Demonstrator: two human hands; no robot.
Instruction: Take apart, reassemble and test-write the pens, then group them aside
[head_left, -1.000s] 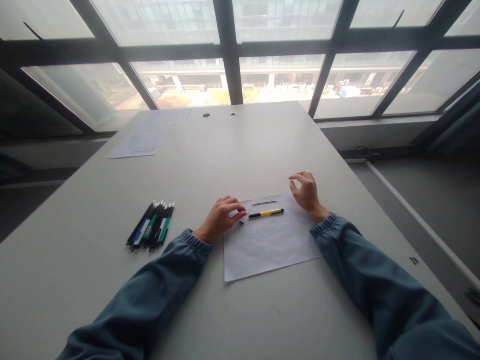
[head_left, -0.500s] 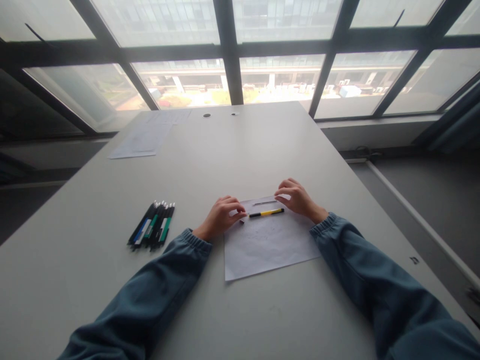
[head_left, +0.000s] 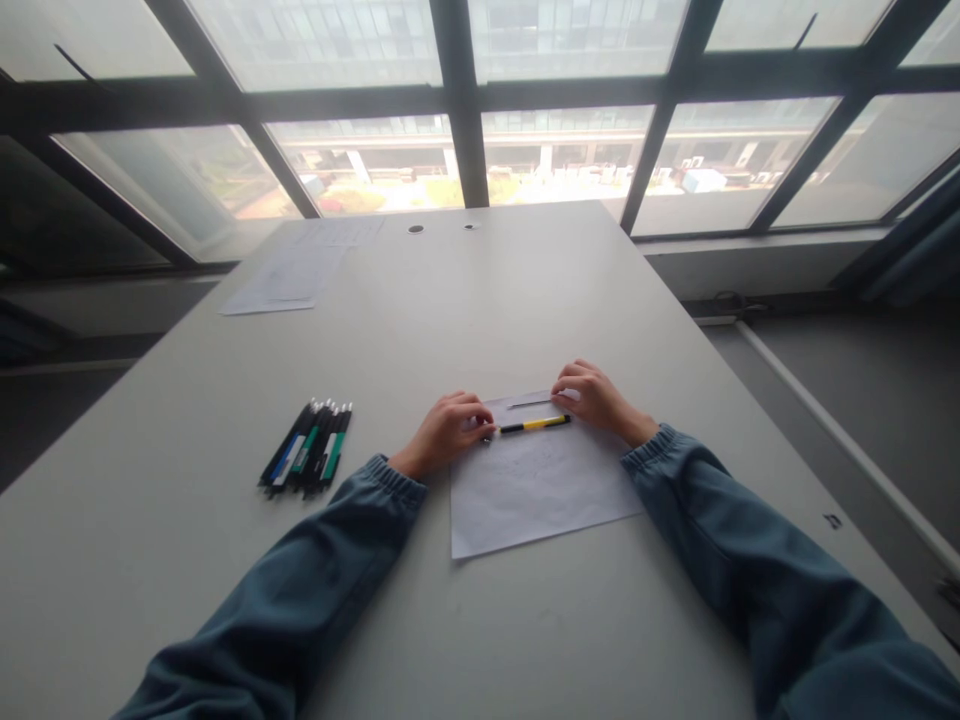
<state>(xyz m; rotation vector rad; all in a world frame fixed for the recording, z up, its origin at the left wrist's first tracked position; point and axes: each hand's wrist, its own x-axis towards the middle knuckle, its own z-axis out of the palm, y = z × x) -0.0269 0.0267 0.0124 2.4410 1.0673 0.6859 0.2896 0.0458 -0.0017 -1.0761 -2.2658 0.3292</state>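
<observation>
Near the far edge of the paper point(head_left: 544, 500), your right hand point(head_left: 594, 394) pinches the pen refill point(head_left: 529, 404) by its right end, likely leaving its length free; at the far-left corner, your left hand point(head_left: 445, 430) sits by the yellow-and-black barrel point(head_left: 536, 425), its grip unclear.

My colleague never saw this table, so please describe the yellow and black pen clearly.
On the white table, find the nearer paper. Near its far edge, the pen lies with one end by the left hand. Its yellow and black body is thicker than the thin rod at the right hand.
</observation>
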